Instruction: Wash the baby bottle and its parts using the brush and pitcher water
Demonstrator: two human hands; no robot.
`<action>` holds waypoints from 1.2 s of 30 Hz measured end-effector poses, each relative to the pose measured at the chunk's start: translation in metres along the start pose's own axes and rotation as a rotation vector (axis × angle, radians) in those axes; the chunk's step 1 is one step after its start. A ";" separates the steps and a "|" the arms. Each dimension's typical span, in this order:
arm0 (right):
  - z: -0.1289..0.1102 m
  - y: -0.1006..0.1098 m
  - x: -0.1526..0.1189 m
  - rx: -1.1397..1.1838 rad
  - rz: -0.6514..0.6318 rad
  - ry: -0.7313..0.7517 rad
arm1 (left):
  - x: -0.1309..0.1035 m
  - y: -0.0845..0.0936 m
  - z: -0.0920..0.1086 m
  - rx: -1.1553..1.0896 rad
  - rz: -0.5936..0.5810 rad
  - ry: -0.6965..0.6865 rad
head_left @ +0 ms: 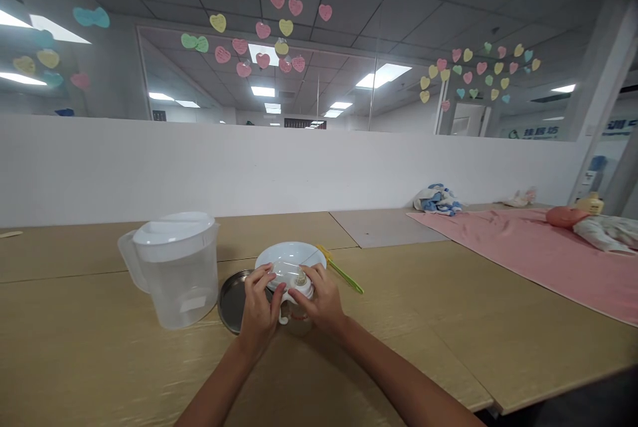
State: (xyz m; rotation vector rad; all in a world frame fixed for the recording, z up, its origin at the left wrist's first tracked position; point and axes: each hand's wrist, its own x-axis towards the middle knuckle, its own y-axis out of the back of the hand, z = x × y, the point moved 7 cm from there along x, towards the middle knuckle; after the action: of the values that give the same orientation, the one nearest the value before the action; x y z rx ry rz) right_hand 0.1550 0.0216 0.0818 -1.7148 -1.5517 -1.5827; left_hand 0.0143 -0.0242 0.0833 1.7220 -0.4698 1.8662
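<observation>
Both hands are around a small clear container with a white collar, over the table in the middle of the view. My left hand grips its left side, thumb and fingers on the clear top part. On the right side, my right hand holds it, with the thumb across the white collar. A white curved piece hangs below the collar. Directly behind stands a white bowl, and a round metal tray lies left of my left hand, partly hidden by it.
A large clear pitcher with a white lid stands at the left. A green and yellow brush lies right of the bowl. Farther right are a pink cloth, a crumpled blue-and-white cloth and a red item. A white wall stands behind.
</observation>
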 end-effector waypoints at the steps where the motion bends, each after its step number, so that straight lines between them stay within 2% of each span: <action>1: 0.000 0.000 0.000 -0.005 -0.004 0.003 | 0.000 0.000 0.000 0.005 -0.003 0.008; 13: -0.006 0.001 0.001 0.003 -0.026 0.023 | 0.001 -0.006 0.014 -0.057 -0.076 -0.102; 18: -0.004 0.006 0.001 -0.018 0.054 0.032 | 0.003 -0.009 0.019 -0.062 -0.097 -0.200; 24: 0.009 0.008 -0.004 0.024 0.116 -0.069 | 0.001 -0.011 0.019 -0.081 -0.131 -0.246; 29: 0.000 0.007 -0.003 0.026 0.099 0.092 | -0.004 -0.017 0.026 -0.062 -0.203 -0.313; 32: -0.003 0.009 -0.003 -0.015 0.136 0.174 | -0.003 -0.015 0.033 -0.051 -0.168 -0.357; 36: -0.004 0.010 -0.003 -0.037 0.165 0.182 | -0.001 -0.014 0.037 -0.023 -0.150 -0.351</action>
State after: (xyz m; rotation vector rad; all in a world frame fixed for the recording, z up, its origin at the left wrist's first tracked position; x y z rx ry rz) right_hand 0.1621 0.0132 0.0849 -1.6217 -1.2685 -1.6414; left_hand 0.0525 -0.0357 0.0854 2.0189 -0.4771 1.4536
